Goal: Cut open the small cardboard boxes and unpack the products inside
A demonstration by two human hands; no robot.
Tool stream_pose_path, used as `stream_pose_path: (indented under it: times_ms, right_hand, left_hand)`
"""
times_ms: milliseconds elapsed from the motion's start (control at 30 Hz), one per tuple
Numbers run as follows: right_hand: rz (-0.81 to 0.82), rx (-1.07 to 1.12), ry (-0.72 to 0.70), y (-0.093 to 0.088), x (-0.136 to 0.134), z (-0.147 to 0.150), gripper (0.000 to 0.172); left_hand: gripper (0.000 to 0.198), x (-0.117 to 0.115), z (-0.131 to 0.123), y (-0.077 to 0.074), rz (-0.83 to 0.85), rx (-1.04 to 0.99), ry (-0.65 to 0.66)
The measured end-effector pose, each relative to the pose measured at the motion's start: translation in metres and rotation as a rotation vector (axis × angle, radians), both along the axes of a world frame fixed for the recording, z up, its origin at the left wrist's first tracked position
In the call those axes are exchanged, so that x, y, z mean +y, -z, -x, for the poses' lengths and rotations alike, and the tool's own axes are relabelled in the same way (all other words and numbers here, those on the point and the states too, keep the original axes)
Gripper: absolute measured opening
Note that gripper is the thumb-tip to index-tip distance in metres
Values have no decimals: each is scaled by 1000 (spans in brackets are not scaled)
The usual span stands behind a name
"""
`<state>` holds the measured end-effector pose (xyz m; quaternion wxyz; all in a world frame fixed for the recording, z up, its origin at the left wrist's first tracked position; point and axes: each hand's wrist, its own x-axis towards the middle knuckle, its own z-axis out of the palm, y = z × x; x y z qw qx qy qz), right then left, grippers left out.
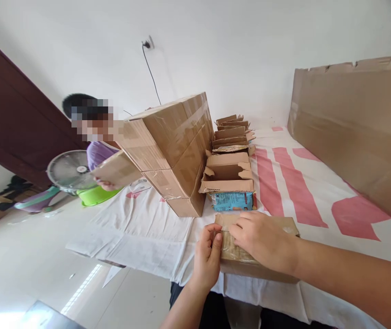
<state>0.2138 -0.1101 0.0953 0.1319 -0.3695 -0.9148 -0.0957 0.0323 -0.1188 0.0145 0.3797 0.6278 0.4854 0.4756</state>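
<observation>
A closed cardboard box [260, 270] lies at the near edge of the cloth-covered table, with shiny clear tape [234, 250] across its top. My left hand [209, 253] is at its left end, fingers curled and thumb bent in against the box's edge. Over the top, my right hand [264, 235] presses down with bent fingers drawn together, their tips close to the left hand. Whatever the right fingertips pinch, if anything, is hidden. Just beyond stands an open carton [231, 201] with blue printing and raised flaps.
Taped boxes [178, 137] form a stack left of centre. Several open cartons [231, 132] stand in a row behind. A large cardboard box [356, 119] borders the right side. Another person [101, 153] holds a flat box [118, 169] at left, near a fan [68, 169] and green basin [96, 195].
</observation>
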Motion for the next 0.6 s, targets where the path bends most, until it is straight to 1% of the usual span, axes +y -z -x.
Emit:
stream_pose_path:
  times_ms: [100,167,367,467,533,600]
  right_hand:
    - [30,-73,-1,-7,-1,2,16]
    - [39,-106,-15,-7,-3,2,16]
    - [-32,-90,-36,2,-3,-1,15]
    - [-14,-70,-37,3,-5,-3,16]
    - [10,-60,-65,3,-7,-3,14]
    - [-2,-67,-92,4,-9,-1,13]
  left_hand:
    - [34,0,0,1,-8,-21,-11]
    - [34,1,-1,0,-24,-27,-21]
    - [31,2,-2,0,-35,-5,-17]
    - [30,1,-1,1,-26,4,-18]
    - [30,0,0,1,-23,10,-22]
    - [31,0,0,1,-22,21,-22]
